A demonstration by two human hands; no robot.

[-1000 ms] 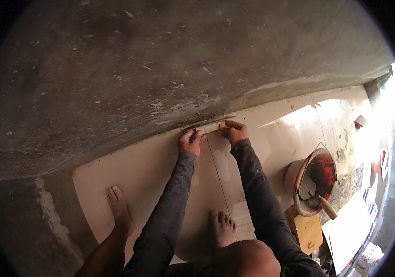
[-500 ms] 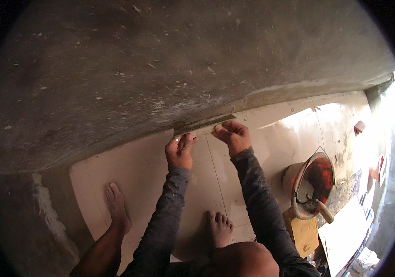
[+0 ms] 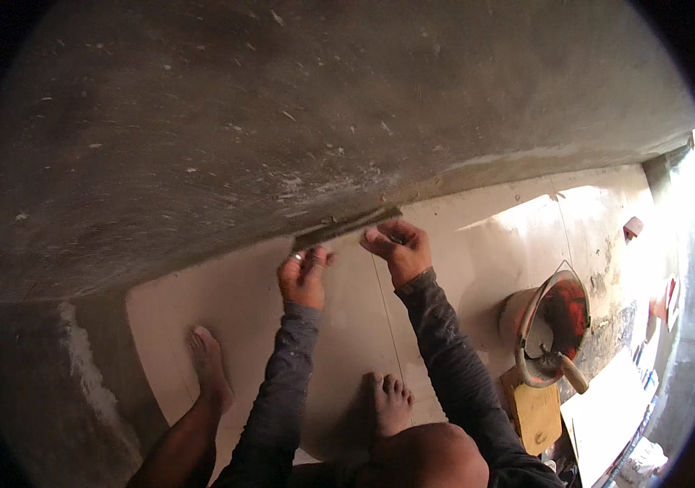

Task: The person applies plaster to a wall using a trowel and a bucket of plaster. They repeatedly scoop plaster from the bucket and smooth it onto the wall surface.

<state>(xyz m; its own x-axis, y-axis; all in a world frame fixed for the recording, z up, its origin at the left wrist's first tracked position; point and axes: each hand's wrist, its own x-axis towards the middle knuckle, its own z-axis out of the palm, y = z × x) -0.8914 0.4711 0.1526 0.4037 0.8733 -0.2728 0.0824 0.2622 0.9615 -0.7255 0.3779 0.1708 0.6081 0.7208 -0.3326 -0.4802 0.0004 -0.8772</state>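
A narrow tile strip (image 3: 350, 230), its upper side coated with grey mortar, is held lengthwise near the foot of the grey wall (image 3: 307, 106). My left hand (image 3: 304, 276) pinches its left end from below. Its right end is between the thumb and fingers of my right hand (image 3: 403, 250). The strip slants slightly, its right end farther from me. Whether its back touches the wall cannot be made out. Pale floor tiles (image 3: 461, 260) lie beneath both hands.
A bucket (image 3: 518, 313), reddish inside and holding grey mortar, stands to the right. A tool with a wooden handle (image 3: 573, 372) lies over its rim. Nearer me are a yellowish board (image 3: 538, 423) and a white sheet (image 3: 599, 415). My bare feet are on the floor.
Both hands have shifted a little to the left along the wall's foot, carrying the tile strip. More of its mortar-coated side faces up. The bucket stays where it was.
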